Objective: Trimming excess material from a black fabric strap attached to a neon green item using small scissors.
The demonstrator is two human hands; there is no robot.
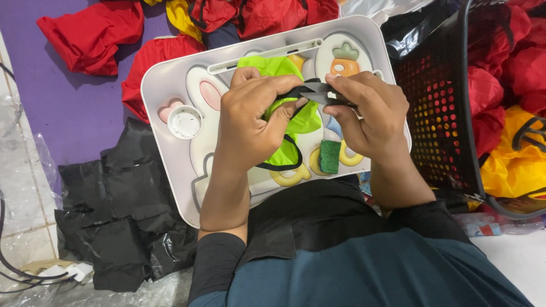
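Crumpled clear plastic wrapping [25, 148] left of the white tray [165, 85], clear plastic bag [381, 7] beyond its far right corner, small colourful packet [483, 224] right of it

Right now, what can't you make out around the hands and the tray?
- Head view: the left hand covers most of the green pouch; its full shape is hidden.
- The black strap runs under the right hand; its end is hidden.
- The tray has its near edge hidden behind the forearms and chest.
- The basket is cut off by the top edge.
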